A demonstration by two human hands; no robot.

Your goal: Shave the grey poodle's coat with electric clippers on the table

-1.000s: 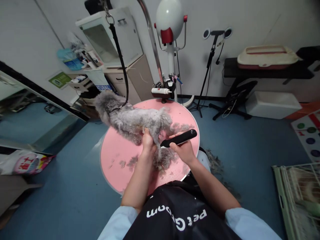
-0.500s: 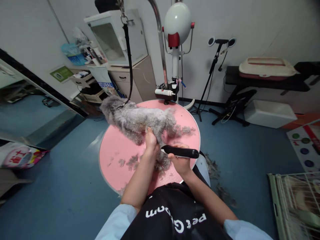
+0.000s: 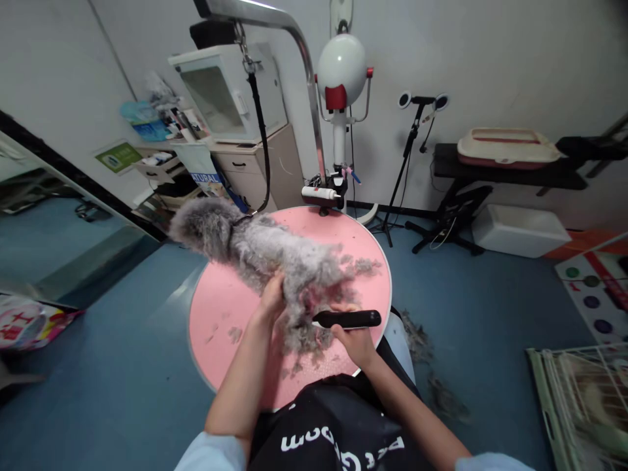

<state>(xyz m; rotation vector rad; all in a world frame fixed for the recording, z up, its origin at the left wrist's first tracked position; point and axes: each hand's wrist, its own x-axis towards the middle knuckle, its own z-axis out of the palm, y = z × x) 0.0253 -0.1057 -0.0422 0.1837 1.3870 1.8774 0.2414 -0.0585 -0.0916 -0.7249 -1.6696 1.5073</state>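
Observation:
A grey dog (image 3: 275, 245) stands on a round pink grooming table (image 3: 220, 327), its back trimmed short and its head fluffy and turned away to the left. My left hand (image 3: 273, 297) holds the dog at its flank, just ahead of the hind leg; its fingers are mostly hidden against the fur. In my right hand (image 3: 354, 337) is a black hair clipper (image 3: 350, 319), its head pointing left by the dog's hind leg. Cut grey fur (image 3: 307, 340) lies around the legs. A black leash (image 3: 260, 124) runs from the dog's neck up to a metal arm (image 3: 307, 59).
A white bottle (image 3: 318, 193) lies on a small holder at the table's far edge. Behind it stands a white dryer (image 3: 342, 69). A cabinet (image 3: 279, 157) is at the back left. Fur clumps (image 3: 417, 337) lie on the floor at right, near a wire cage (image 3: 583, 392).
My left hand has moved from the hind leg up and left to the flank. The clipper has dropped slightly lower in view. The dog's head and front have shifted left.

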